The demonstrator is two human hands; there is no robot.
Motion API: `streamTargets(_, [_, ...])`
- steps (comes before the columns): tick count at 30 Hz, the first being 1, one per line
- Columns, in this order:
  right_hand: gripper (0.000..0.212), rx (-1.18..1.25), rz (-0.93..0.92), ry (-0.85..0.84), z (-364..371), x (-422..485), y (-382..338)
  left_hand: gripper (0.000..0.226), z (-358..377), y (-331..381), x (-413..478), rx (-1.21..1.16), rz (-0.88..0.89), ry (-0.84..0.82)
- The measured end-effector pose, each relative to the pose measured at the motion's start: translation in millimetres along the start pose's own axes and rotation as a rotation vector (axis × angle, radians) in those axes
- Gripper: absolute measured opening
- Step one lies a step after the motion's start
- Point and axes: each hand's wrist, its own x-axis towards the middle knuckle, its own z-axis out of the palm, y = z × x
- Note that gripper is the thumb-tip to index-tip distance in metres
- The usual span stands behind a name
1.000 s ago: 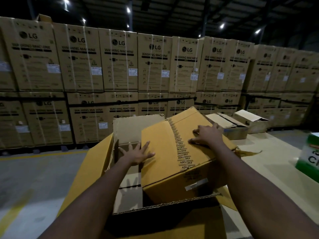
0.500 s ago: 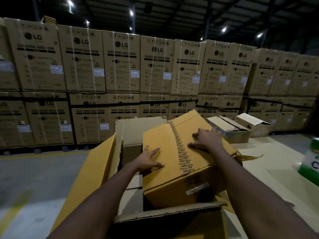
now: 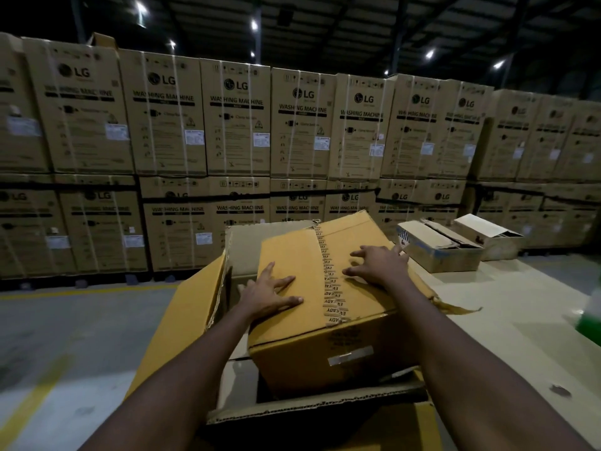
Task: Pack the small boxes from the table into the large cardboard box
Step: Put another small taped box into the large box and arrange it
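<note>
A yellow-brown small box [image 3: 309, 333] with a strip of printed tape along its top sits tilted in the mouth of the large cardboard box [image 3: 182, 320], whose flaps stand open. My left hand [image 3: 270, 292] lies flat, fingers spread, on the box's top near its left edge. My right hand [image 3: 379, 263] presses flat on the top right of the tape, near the far right corner. Neither hand grips an edge. The inside of the large box below is mostly hidden.
Two more small boxes [image 3: 435, 245] [image 3: 487, 234] with loose flaps stand on the pale table [image 3: 520, 304] at the right. A green and white thing [image 3: 590, 317] shows at the right edge. Stacked washing machine cartons [image 3: 234, 125] wall off the back. Bare floor lies left.
My left hand moved from the large box's opening onto the small box's top. The small box has sunk a little and turned flatter. My right hand stayed on top.
</note>
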Motion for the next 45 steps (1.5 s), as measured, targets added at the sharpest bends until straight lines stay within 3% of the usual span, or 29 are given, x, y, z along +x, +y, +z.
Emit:
streamTargets(12, [0.07, 0.204, -0.019, -0.062, 49, -1, -74, 0.08, -49, -66, -24, 0.148, -0.113, 0.066])
streamTargets(18, [0.068, 0.233, 0.014, -0.063, 59, 1, -70, 0.084, -40, -69, -19, 0.189, -0.132, 0.005])
streamTargets(24, [0.071, 0.151, -0.019, -0.111, 90, -10, -61, 0.098, -18, -68, -18, 0.334, -0.162, -0.168])
streamTargets(30, [0.087, -0.02, -0.158, -0.253, 114, -15, -59, 0.105, -2, -56, -16, 0.495, -0.12, -0.174])
streamTargets(36, [0.096, -0.104, -0.107, -0.464, 142, -14, -44, 0.105, 4, -67, -16, 0.614, -0.145, -0.152])
streamTargets(45, [0.114, -0.109, -0.256, -0.355, 149, 19, -52, 0.109, 30, -62, 11, 0.497, -0.162, -0.159])
